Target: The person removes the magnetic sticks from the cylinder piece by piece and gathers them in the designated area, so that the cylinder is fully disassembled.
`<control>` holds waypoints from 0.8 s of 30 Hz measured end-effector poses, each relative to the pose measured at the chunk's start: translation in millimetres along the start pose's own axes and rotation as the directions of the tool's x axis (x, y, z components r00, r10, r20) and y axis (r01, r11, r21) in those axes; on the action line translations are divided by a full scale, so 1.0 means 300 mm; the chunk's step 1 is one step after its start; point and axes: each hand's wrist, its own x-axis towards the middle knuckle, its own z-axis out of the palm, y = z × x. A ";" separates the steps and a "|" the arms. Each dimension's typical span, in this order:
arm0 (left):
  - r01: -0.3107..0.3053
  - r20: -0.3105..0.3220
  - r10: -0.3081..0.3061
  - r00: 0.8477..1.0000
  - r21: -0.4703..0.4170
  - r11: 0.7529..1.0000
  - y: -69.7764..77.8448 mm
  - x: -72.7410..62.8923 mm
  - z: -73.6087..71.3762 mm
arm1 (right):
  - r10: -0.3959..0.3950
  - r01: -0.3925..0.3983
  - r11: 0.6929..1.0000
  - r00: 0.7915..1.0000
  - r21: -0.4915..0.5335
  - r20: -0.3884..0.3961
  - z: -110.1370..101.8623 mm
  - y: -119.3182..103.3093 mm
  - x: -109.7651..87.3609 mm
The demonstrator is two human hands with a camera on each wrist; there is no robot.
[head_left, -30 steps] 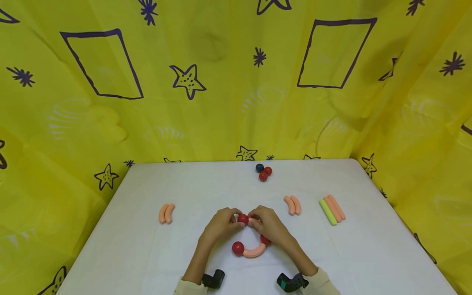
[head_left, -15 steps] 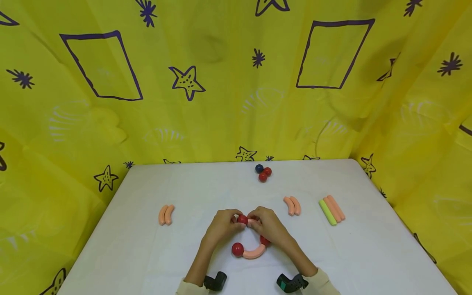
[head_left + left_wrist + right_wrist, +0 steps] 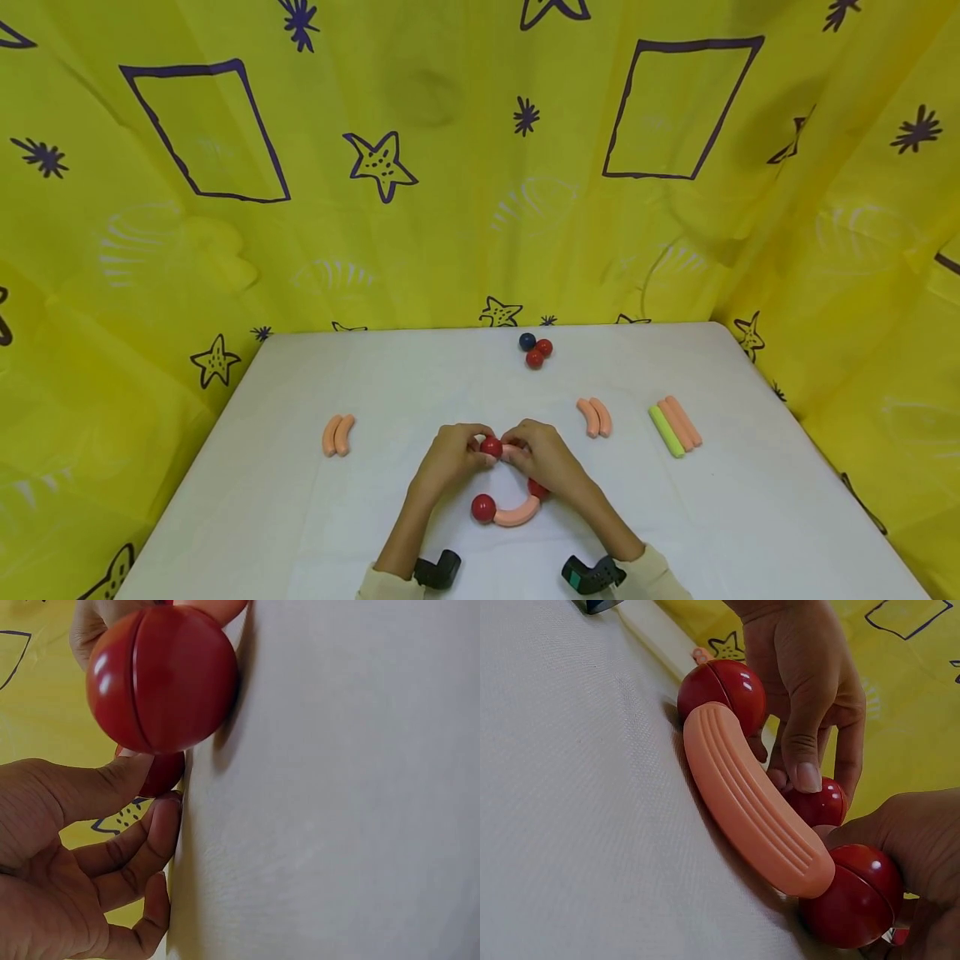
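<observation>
My left hand pinches a red ball between thumb and fingers. My right hand holds a curved pink-orange stick that meets this ball. Under the right hand, a second red ball is partly hidden. From it, another curved stick runs to a third red ball at the near end of the chain. In the left wrist view, that end ball looms in front of the pinched one. The right wrist view shows the grooved curved stick between two balls on the table.
Farther back lie two loose red balls and a dark blue ball. A pair of curved sticks lies at left, another pair at right. Beyond are a green straight stick and two pink-orange straight ones.
</observation>
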 end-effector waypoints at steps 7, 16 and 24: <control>-0.003 0.008 0.003 1.000 0.003 1.000 0.004 0.000 -0.003 | 0.002 -0.002 1.000 1.000 0.008 0.000 0.000 -0.003 0.002; -0.016 0.020 0.016 1.000 0.000 1.000 0.002 -0.001 -0.005 | -0.016 0.016 1.000 1.000 0.016 0.004 0.008 0.004 0.001; -0.025 0.044 0.025 0.999 0.003 1.000 -0.010 -0.001 -0.012 | -0.027 0.027 1.000 1.000 0.013 -0.006 0.008 0.004 0.002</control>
